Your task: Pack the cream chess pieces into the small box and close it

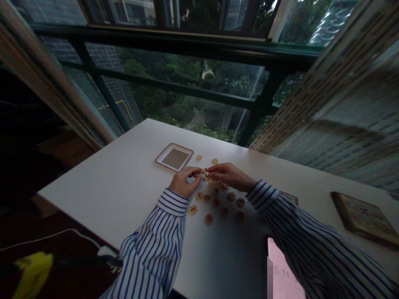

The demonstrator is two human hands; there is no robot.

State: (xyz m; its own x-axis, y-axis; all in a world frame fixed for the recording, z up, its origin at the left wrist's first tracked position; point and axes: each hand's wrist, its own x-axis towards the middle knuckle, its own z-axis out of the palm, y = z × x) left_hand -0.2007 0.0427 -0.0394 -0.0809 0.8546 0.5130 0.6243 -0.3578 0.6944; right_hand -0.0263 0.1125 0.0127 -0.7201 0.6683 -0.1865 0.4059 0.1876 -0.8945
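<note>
My left hand [183,182] and my right hand [229,174] meet above the white table, fingertips closed in a pinch. Between them are small round Chinese chess pieces [205,174], which both hands appear to grip; how many is hard to make out. Under and in front of the hands lie several more round wooden pieces, some with red characters, such as the piece [209,218] nearest me and the piece [193,209] at the left. Two pale pieces, one left [199,157] and one right [215,160], lie beyond the hands. My right hand partly hides the pieces below it.
A shallow open box [161,158] stands beyond my left hand. At the right lies a flat decorated box [368,216]. A pink object [283,270] is beside my right sleeve. A white cable [73,229] hangs past the table's left edge. A window railing [174,86] runs behind.
</note>
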